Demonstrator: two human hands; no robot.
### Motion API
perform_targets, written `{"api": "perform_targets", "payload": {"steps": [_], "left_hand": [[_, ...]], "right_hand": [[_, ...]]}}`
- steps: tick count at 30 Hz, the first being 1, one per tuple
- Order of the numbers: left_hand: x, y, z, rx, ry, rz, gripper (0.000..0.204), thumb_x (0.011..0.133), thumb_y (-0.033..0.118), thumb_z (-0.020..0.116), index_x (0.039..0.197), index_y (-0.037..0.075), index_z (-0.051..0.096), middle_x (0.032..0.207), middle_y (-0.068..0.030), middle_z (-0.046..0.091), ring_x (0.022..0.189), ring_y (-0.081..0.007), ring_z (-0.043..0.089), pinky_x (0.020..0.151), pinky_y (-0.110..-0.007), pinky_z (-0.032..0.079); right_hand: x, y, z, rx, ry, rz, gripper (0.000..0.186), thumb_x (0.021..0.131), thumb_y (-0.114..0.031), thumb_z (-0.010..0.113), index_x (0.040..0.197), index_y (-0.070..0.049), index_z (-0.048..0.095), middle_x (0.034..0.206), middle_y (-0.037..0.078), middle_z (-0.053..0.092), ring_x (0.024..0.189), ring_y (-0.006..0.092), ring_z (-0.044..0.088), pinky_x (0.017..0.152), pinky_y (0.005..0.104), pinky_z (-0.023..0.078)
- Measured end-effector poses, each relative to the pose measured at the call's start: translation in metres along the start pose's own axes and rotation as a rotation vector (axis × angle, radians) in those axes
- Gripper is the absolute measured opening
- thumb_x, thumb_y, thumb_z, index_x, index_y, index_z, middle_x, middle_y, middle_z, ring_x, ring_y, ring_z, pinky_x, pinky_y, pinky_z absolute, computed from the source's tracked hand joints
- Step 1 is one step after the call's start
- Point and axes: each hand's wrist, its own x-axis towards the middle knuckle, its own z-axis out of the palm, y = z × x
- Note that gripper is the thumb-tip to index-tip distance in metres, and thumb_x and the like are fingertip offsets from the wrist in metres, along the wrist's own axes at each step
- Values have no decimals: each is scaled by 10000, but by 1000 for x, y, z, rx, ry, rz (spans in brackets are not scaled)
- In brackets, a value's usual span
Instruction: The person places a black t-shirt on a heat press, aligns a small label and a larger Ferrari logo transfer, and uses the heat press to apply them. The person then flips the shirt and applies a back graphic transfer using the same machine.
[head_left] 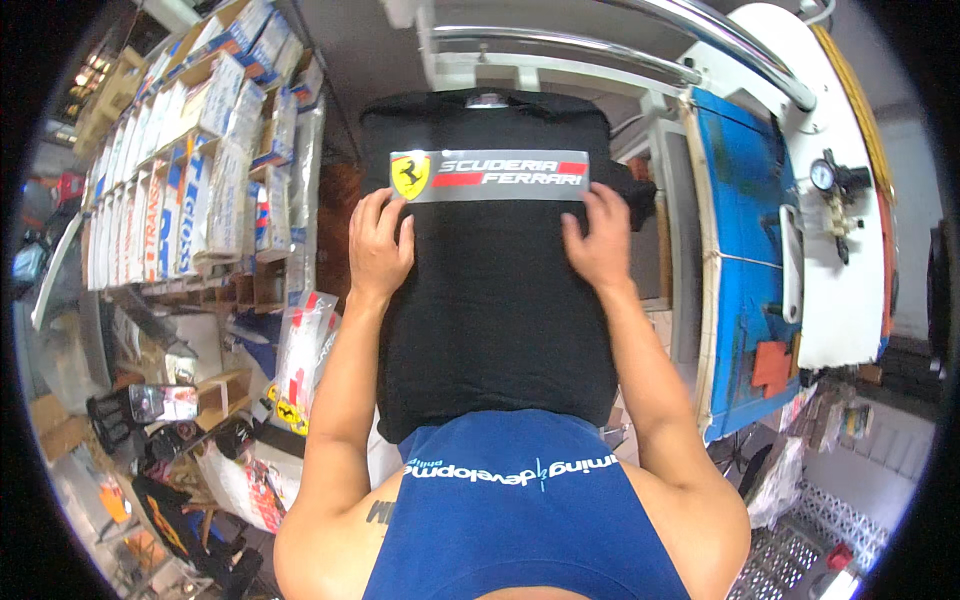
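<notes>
A black T-shirt (pixel 500 300) lies spread in front of me, its collar at the far end. Across its upper chest rests a clear transfer sheet (pixel 490 190) with a yellow shield emblem, white lettering and red bars. At the sheet's lower left corner is my left hand (pixel 382 240), fingers stretched toward its edge. My right hand (pixel 600 238) is by the lower right corner, thumb and fingers apart. Both hands lie on or just over the cloth; whether the fingertips press the film is hard to tell.
Chrome bars (pixel 570 45) and a white frame stand beyond the shirt. To the right are a blue panel (pixel 745 250) and a pressure gauge (pixel 823 176) on a white machine. Stacked long boxes (pixel 190 160) fill the left, with more printed transfer sheets (pixel 305 345) below them.
</notes>
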Motion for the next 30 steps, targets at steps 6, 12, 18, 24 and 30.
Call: {"api": "perform_targets", "payload": {"steps": [6, 12, 18, 24, 30], "left_hand": [[2, 11, 12, 70, -34, 8, 383, 905, 121, 729, 1260, -7, 662, 1301, -189, 641, 1249, -403, 604, 1130, -556, 446], [-2, 6, 17, 90, -24, 9, 306, 900, 102, 699, 1178, -26, 712, 1239, -188, 682, 1229, -405, 616, 1135, -555, 442], [-2, 6, 16, 81, -19, 2, 290, 893, 86, 700, 1157, -33, 717, 1236, -193, 684, 1227, -408, 616, 1136, -552, 441], [-2, 6, 17, 89, -16, -6, 280, 894, 72, 710, 1154, -29, 721, 1245, -185, 687, 1231, -402, 623, 1142, -530, 445], [-2, 5, 16, 89, -17, 9, 282, 892, 77, 702, 1152, -31, 720, 1233, -190, 685, 1218, -399, 627, 1137, -537, 442]], "right_hand": [[0, -17, 5, 3, -9, -1, 479, 883, -220, 750, 1262, 43, 622, 1357, 249, 572, 1295, 444, 534, 1123, 529, 431], [-2, -13, 9, -64, -47, -2, 465, 878, -221, 745, 1234, 54, 628, 1337, 252, 589, 1304, 449, 528, 1133, 529, 428], [-2, -13, 11, -64, -56, 2, 469, 888, -227, 741, 1257, 36, 622, 1359, 234, 583, 1325, 446, 516, 1132, 536, 425], [-2, -13, 11, -63, -49, -5, 464, 895, -225, 731, 1262, 37, 620, 1365, 234, 579, 1324, 445, 515, 1128, 544, 426], [-3, -14, 10, -77, -54, -7, 469, 892, -223, 732, 1264, 37, 612, 1358, 236, 581, 1318, 449, 516, 1125, 544, 427]]}}
